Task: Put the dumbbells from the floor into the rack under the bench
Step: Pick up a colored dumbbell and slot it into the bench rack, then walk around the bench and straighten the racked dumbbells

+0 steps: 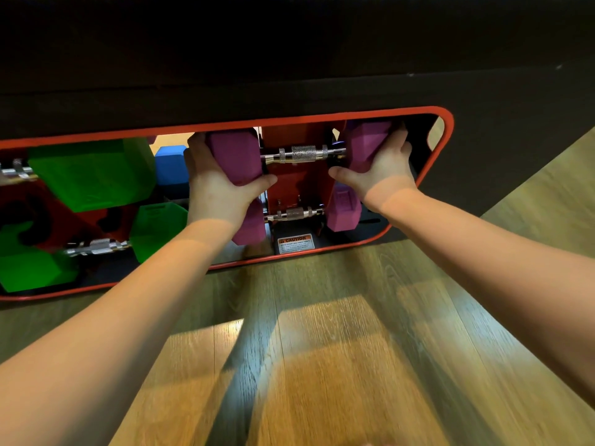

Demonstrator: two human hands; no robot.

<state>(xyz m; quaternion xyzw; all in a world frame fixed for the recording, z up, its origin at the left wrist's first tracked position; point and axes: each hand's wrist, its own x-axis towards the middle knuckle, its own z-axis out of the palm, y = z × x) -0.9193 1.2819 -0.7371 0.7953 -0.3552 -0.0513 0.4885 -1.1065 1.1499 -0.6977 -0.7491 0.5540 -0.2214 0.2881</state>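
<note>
Upper purple dumbbell (304, 153) was inside the rack (449, 130) opening under the bench (289, 59), at the right end, upper position, chrome handle level and running left-right. Left hand (219, 185) was wrapped around its left head, thumb underneath; right hand (383, 165) was clasped on its right head, thumb on the near side. Both hands were holding it by the heads, not the handle. Couldn't tell whether the handle was fully seated in its cradle or just short of it; the red bracket behind was partly hidden by the heads. Judged as the final seating step for this one. Directly below sat a second purple dumbbell (294, 214), racked, with a caution label (295, 243) just near of it on the rack base. To the left, an upper green dumbbell (93, 172) and a lower green dumbbell (96, 247) were racked too, and a blue dumbbell head (171, 167) showed on the far side between the green and purple ones. Wooden floor (338, 349) near the rack showed no loose dumbbells in view, but the view was narrow, so I couldn't rule out more outside it. Judgement: task mostly done; left was letting go of this one and checking for stragglers.
</note>
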